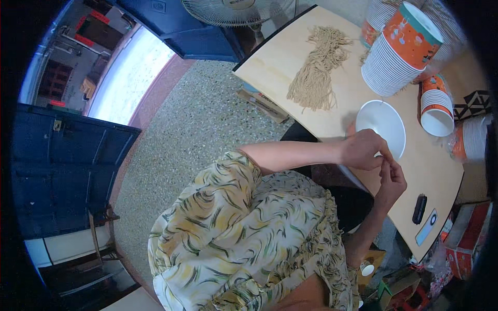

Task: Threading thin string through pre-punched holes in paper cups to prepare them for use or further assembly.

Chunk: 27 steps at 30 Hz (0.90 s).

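My left hand (365, 149) and my right hand (392, 180) meet at the table's near edge, fingertips pinched close together. Whatever lies between the fingers is too small to make out. Just beyond them is a white-lined paper tub (381, 124), its round mouth facing up towards me; my left hand covers part of its near rim. A loose bundle of beige strings (321, 70) is spread on the table to the far left of the tub. Behind the tub leans a tall nested stack of orange and green paper tubs (399, 49).
More nested tubs (437, 111) lie on the right of the wooden table (270, 57). A black object (419, 209) and a pale flat device (426, 227) rest near its right corner. A fan (238, 10) stands behind; boxes (467, 238) crowd the floor at right.
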### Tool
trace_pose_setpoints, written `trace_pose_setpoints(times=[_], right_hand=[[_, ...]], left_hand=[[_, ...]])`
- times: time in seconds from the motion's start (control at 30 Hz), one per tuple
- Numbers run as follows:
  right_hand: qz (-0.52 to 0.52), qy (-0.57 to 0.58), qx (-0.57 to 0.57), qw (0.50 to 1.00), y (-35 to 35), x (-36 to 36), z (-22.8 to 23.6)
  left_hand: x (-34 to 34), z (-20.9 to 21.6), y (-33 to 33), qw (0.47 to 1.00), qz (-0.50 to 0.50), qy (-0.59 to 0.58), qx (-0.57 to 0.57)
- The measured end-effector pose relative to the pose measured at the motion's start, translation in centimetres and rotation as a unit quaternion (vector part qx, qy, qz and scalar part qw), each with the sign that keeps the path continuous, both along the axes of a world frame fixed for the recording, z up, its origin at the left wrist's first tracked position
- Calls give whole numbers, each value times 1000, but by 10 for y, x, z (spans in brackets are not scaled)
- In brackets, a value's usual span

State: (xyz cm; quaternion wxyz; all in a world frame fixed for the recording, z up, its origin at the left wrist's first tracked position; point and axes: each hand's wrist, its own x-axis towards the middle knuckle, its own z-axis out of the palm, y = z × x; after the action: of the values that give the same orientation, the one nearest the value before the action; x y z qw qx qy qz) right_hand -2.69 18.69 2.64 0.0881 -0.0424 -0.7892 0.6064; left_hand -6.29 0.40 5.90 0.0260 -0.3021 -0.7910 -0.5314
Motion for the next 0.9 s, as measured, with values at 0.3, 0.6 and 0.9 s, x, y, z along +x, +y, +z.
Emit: trace_pose_setpoints(times=[0.3, 0.6, 0.9], right_hand=[[-4, -22, -6, 1000, 7, -2, -3], [9, 28, -25, 999, -1, 4, 7], [-31, 31, -74, 996, 11, 2, 8]], left_hand=[[0, 2, 2, 1000, -8, 3, 17], [-19, -11, 18, 999, -44, 8, 13], [-36, -7, 17, 996, -81, 13, -33]])
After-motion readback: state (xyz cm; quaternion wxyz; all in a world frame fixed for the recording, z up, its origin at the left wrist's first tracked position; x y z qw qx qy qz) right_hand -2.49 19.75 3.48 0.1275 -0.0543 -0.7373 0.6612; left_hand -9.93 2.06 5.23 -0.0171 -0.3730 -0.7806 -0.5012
